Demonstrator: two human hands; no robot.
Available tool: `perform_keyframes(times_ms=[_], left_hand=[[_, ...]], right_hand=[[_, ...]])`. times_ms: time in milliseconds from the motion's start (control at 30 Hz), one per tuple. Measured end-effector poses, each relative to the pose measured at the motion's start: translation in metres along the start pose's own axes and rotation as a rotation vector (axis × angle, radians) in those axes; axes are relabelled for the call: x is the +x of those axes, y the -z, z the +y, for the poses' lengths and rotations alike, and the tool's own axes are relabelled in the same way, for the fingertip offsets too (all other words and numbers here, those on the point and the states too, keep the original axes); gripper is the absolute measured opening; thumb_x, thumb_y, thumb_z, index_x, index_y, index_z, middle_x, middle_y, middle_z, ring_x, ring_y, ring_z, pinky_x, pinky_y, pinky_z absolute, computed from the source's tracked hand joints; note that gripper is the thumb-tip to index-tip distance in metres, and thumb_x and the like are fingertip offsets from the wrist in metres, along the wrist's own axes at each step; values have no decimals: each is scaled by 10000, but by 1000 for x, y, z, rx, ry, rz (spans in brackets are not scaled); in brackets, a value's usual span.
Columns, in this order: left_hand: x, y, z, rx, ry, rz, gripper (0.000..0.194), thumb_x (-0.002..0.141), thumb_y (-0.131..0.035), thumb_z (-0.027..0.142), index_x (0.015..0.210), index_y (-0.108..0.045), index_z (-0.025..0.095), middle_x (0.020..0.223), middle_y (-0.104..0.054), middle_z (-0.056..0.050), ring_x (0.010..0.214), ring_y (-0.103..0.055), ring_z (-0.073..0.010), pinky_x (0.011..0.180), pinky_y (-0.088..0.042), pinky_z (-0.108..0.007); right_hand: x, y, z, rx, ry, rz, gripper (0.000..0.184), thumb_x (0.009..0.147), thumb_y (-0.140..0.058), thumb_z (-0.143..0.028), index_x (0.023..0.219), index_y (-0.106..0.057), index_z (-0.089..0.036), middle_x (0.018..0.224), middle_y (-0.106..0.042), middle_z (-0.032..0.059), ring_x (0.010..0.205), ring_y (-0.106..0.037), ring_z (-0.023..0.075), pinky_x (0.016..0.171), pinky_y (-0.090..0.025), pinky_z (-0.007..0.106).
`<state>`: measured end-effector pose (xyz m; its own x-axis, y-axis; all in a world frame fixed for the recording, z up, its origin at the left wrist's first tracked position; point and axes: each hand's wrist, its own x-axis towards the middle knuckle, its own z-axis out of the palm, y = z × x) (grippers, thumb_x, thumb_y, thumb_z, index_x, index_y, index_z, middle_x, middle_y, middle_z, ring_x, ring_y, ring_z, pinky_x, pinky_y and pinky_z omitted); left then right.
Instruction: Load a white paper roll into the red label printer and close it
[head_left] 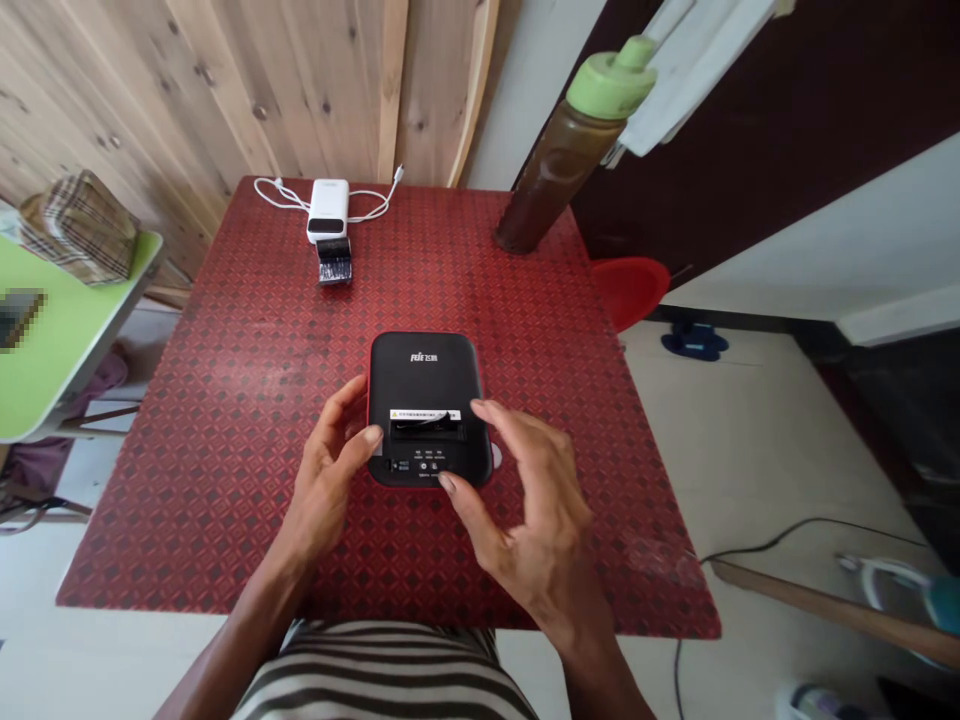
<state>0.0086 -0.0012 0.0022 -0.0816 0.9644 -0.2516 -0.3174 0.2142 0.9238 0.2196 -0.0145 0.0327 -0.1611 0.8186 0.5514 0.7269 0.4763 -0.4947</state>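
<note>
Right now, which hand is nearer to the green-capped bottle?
Right. The right hand is at the right side of the black device, below the bottle in view; the left hand is at the device's left side, farther off.

One black device (425, 385) front and centre, and it's two hands flanking it, one left hand (330, 460), one right hand (536, 490)! One red table (225, 400) beneath it. Beyond it, one white box (328, 203); beyond it rightward, one bottle (562, 160); off to its left, one green table (82, 340), one plaid bag (90, 225).
</note>
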Motion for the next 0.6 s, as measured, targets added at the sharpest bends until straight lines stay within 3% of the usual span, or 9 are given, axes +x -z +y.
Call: perform_keyframes(times_ms=[233,600], left_hand=[[-10,7,0,86,-6,-10,590,972,-839,407,1537,-702,308,1565,-739,-89,1430,-698,-347,1182,-557,-495],[-8,-3,5,104,-14,63,477,971,-784,361,1439,-739,281,1494,-761,-81,1417,-675,-345,1207,-484,-508]], right_hand=[[-35,-8,5,-119,-122,32,767,1060,-753,-607,1640,-525,-161,1301,-798,209,1135,-765,364,955,-670,570],[-37,-15,1,-109,-109,87,727,1051,-800,-448,1648,-507,-155,1281,-793,203,1111,-778,339,935,-713,530]])
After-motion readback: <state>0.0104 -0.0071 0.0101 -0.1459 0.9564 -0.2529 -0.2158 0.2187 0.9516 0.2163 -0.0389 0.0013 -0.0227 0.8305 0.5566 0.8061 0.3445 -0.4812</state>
